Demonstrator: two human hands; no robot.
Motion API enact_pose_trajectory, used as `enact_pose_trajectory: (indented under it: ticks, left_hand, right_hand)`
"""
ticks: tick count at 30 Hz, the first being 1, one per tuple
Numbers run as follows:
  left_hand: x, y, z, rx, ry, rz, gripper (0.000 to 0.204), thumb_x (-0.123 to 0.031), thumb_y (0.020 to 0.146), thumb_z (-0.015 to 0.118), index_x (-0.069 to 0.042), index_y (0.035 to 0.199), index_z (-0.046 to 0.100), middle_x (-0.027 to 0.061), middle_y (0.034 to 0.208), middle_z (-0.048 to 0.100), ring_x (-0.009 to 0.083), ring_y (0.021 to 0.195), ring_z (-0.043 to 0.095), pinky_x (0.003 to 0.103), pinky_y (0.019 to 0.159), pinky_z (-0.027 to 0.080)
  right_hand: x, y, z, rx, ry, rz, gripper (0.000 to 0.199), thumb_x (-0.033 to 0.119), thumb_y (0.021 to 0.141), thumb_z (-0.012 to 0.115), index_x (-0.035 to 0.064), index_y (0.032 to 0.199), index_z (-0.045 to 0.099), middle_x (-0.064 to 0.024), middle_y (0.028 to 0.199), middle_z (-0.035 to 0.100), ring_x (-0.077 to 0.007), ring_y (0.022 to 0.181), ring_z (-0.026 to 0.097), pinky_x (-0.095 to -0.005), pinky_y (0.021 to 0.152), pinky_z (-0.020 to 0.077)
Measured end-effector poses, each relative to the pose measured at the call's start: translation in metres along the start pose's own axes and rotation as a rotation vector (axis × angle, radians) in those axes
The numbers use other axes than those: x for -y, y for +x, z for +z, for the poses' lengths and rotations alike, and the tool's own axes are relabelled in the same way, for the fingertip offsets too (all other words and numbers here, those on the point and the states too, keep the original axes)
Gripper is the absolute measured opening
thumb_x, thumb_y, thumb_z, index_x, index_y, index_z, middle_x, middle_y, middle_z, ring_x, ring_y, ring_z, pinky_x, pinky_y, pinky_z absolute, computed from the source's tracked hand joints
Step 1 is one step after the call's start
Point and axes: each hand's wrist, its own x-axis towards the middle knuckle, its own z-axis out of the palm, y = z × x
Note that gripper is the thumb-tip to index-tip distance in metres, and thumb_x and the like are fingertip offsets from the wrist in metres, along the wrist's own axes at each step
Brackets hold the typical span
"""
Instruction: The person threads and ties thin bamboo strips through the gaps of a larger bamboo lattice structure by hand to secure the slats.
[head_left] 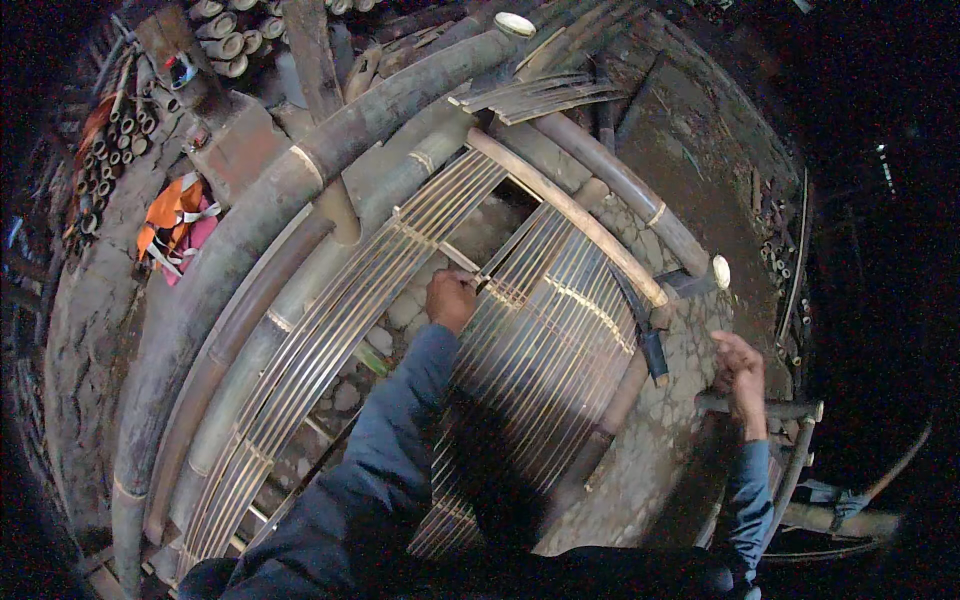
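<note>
My left hand (pixel 451 298) is closed on a thin bamboo slat (pixel 462 260) at the middle of a frame of many parallel bamboo strips (pixel 545 340). A second band of strips (pixel 330 330) runs alongside on the left. My right hand (pixel 740 372) grips a short bamboo pole (pixel 790 408) at the right edge of the work. Both forearms wear dark blue sleeves. A hammer-like tool with a dark handle (pixel 645 335) lies on the strips between my hands.
Thick bamboo poles (pixel 270 200) curve along the left and top. Cut bamboo tubes (pixel 225 40) are stacked at the top left, beside an orange and pink cloth (pixel 175 225). Cracked earth ground (pixel 660 440) lies under the frame.
</note>
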Motion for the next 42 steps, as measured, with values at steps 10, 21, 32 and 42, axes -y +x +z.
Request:
enact_pose_trajectory:
  ticks: [10,21,32,42]
  left_hand:
    - [-0.041,-0.025,0.03,-0.034,-0.228,-0.054,0.015,-0.018,0.078,0.077,-0.005,0.085,0.078,0.0228,0.083,0.072,0.0395,0.079,0.07,0.048,0.074,0.056]
    - [-0.02,-0.001,0.06,-0.192,-0.047,-0.196,0.027,-0.024,0.094,0.059,-0.004,0.111,0.066,0.0132,0.1,0.071,0.029,0.091,0.068,0.043,0.078,0.055]
    - [-0.019,0.015,0.065,-0.058,-0.016,-0.31,0.014,-0.015,0.089,0.064,-0.003,0.084,0.07,0.0155,0.083,0.07,0.0277,0.077,0.068,0.043,0.069,0.053]
    - [-0.046,-0.026,0.013,-0.305,-0.39,-0.021,0.014,-0.01,0.093,0.059,-0.002,0.1,0.069,0.0166,0.094,0.07,0.0326,0.09,0.067,0.043,0.08,0.051]
  right_hand:
    - [0.046,0.134,0.215,0.526,-0.097,-0.294,0.019,0.011,0.099,0.057,0.0053,0.117,0.059,-0.002,0.075,0.057,-0.0112,0.071,0.055,-0.0344,0.069,0.0478]
    - [0.03,0.228,0.345,0.157,-0.986,-0.915,0.011,0.006,0.077,0.067,0.0012,0.086,0.065,-0.0172,0.082,0.068,-0.0399,0.083,0.066,-0.049,0.075,0.0528]
    - [0.038,0.219,0.361,0.43,-1.03,-0.914,0.013,0.009,0.076,0.067,0.0011,0.086,0.066,-0.0197,0.088,0.067,-0.0393,0.092,0.065,-0.0486,0.079,0.052]
    - [0.056,0.218,0.282,0.785,-0.182,0.297,0.021,0.008,0.09,0.062,-0.0001,0.105,0.073,-0.0095,0.084,0.071,-0.0159,0.064,0.066,-0.0288,0.049,0.0525]
